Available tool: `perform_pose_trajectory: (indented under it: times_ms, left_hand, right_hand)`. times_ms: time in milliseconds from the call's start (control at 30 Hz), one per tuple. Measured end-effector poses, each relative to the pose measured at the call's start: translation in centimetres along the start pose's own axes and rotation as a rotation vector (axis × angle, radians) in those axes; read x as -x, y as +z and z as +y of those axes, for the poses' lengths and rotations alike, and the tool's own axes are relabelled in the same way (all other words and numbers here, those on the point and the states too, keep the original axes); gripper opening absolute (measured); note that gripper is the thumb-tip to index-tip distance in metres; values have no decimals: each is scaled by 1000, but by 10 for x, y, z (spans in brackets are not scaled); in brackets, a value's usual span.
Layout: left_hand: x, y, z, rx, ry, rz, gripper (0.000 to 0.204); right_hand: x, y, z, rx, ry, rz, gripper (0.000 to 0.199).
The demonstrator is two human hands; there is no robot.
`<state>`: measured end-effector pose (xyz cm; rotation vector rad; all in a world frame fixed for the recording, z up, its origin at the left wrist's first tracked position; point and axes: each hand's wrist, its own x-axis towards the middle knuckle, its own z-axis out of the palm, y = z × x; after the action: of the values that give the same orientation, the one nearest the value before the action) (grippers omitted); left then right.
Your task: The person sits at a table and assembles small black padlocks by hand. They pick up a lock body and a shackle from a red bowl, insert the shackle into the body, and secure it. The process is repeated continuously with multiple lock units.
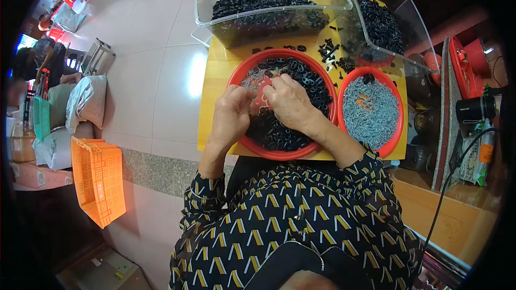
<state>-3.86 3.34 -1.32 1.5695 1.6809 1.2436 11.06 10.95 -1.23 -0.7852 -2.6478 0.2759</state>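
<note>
My left hand [232, 111] and my right hand [288, 100] are close together over a round red tray [332, 108]. Both have their fingers curled in a pinch; whatever lies between the fingertips is too small or hidden to name. Inside the tray, small black oval plastic pieces with holes [277, 135] form a ring of heaps around a patterned red patch of its bottom. A few silvery screws [252, 79] lie at its far left, beyond my left fingers. To the right stands a smaller red oval tray [400, 108] full of silvery screws [371, 115].
Two clear plastic bins [279, 13] [382, 27] of black parts stand at the table's far side. Loose black pieces [329, 53] lie on the yellow table [215, 75]. An orange crate [99, 177] and stuffed sacks [86, 102] are on the left. A black cable [450, 177] hangs at right.
</note>
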Motion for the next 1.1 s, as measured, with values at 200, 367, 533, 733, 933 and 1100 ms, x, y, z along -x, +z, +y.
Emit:
perform_pose_trajectory:
  times_ms: [200,367,533,733,933,1100]
  left_hand:
    - [15,-1,17,560,-295,-38,6]
    - [28,18,18,1047,-352,-79,10]
    - [34,28,27,1153,-397,-94,9]
    - [37,30,35,1191,-424,-122,9]
    - [39,34,33,1224,-444,-127,10]
    - [38,36,34,1251,-457,-107,9]
  right_hand:
    - [16,-31,-11,-499,192,157,6]
    - [44,-46,-30,-1225,587,31,10]
    - [55,-44,-29,-1600,635,151,10]
    - [58,-45,-28,-1725,702,136,13]
    - [61,-42,-31,-1676,740,144,16]
    - [62,-43,-41,-1501,711,216,15]
